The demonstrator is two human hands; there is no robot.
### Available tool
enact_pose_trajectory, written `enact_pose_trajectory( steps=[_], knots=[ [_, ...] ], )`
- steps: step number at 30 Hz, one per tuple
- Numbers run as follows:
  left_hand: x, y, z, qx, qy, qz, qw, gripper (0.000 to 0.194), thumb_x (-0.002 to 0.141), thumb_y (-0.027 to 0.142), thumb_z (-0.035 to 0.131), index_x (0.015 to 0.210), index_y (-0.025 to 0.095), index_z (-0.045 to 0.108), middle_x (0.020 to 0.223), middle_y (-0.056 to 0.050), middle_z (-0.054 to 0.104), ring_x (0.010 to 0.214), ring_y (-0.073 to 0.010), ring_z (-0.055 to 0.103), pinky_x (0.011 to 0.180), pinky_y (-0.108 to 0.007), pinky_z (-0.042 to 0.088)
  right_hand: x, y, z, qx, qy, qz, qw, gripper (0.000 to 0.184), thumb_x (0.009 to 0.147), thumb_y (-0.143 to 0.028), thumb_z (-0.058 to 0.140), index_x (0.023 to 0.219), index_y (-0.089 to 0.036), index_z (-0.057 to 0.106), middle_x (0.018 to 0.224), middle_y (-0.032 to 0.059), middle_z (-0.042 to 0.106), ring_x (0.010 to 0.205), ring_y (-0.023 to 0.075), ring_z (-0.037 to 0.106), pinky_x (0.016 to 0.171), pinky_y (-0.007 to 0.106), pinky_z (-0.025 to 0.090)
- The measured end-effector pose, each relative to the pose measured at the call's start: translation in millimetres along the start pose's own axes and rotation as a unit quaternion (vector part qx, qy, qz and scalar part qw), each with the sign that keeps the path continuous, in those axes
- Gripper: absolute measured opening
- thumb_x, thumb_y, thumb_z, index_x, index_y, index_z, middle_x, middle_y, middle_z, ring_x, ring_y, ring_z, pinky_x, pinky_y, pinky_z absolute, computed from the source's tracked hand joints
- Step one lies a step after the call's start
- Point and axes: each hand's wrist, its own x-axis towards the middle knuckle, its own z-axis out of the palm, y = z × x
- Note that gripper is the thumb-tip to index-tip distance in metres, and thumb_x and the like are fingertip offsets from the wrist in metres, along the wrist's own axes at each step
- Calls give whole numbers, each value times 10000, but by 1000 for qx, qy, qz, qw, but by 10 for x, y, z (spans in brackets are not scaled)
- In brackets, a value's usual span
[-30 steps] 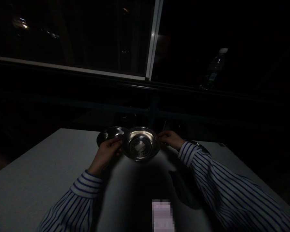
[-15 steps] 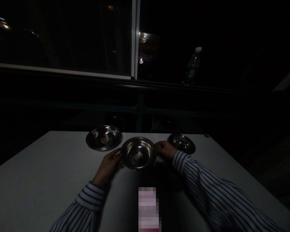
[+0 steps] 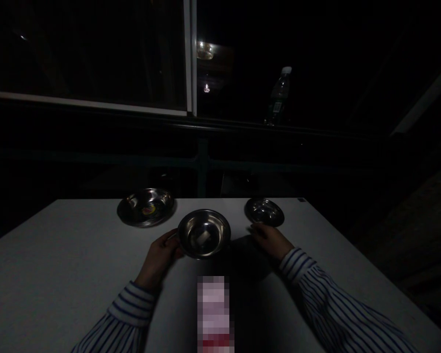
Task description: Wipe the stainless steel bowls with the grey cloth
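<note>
your left hand [image 3: 159, 256] pinching the middle bowl's [image 3: 204, 234] rim, your right hand [image 3: 271, 239] loosely curled, empty — near the small bowl [image 3: 264, 212] by the table's [image 3: 77, 274] far edge

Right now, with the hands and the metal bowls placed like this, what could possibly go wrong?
The left hand alone grips the middle bowl, at one side, so the bowl might tilt if lifted that way.

The right hand has its fingers close to the near rim of the right bowl; a careless move could push that bowl toward the far edge of the table.

The light is dim, so a rim might be misjudged.
</note>
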Motion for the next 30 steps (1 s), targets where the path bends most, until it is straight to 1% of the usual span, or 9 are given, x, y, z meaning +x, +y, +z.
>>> enact_pose_trajectory(
  steps=[5,9,14,16,19,21,25,28,30],
  knots=[
    [-70,-11,40,4,1,0,1000,399,756,192,606,1135,122,502,752,-61,690,600,-139,649,603,-264,530,-189,138,99,-23,19,45,999,366,824,-307,494,1129,-123,576,1116,161,612,1030,275,575,892,381,396],
    [-111,-25,49,8,-20,-1,1000,454,748,225,620,1163,128,464,777,-70,685,609,-144,647,624,-292,535,-172,257,227,11,28,77,997,411,819,-355,513,1162,-129,540,1077,159,625,997,261,592,854,371,423],
    [-139,-3,36,57,-14,1,998,529,720,278,637,1188,102,463,757,-79,680,624,-159,646,586,-276,518,-41,337,326,87,46,82,992,325,785,-212,569,1095,-118,546,1045,106,621,950,191,593,839,356,452],
    [-147,29,11,106,18,28,994,559,719,309,623,1212,107,451,881,-122,683,678,-177,656,585,-279,513,-25,326,304,118,56,72,989,323,743,-147,578,1064,-113,554,996,89,626,918,182,594,831,352,459],
    [-178,122,-10,203,84,115,969,532,721,349,596,1196,135,490,1107,-158,624,779,-209,652,631,-302,510,-81,257,191,161,70,42,984,387,707,-143,565,1093,-112,539,906,69,627,852,178,596,814,341,464],
    [-224,213,30,249,103,170,948,494,732,365,574,1168,136,523,1119,-141,620,792,-211,639,680,-315,501,-155,173,83,188,77,10,979,422,707,-171,552,1126,-133,522,904,54,624,850,173,593,829,337,456],
    [-340,375,287,238,17,191,952,414,732,399,582,1054,141,614,982,-94,681,795,-214,640,699,-309,501,-295,-70,-108,232,57,-59,969,480,712,-218,555,1186,-177,494,984,46,625,921,169,582,859,328,437],
    [-362,391,524,226,-82,207,948,424,704,358,635,1085,174,618,1099,-94,658,989,-242,607,840,-341,471,-349,-262,-170,256,16,-98,962,500,717,-235,560,1208,-181,483,952,45,636,869,165,598,803,316,462],
    [-328,348,634,244,-124,222,936,499,669,311,676,1146,194,590,1201,-106,609,1101,-268,550,916,-381,431,-364,-372,-179,268,-8,-120,956,491,725,-237,562,1207,-185,484,946,44,642,845,156,606,776,301,472]
  ],
)
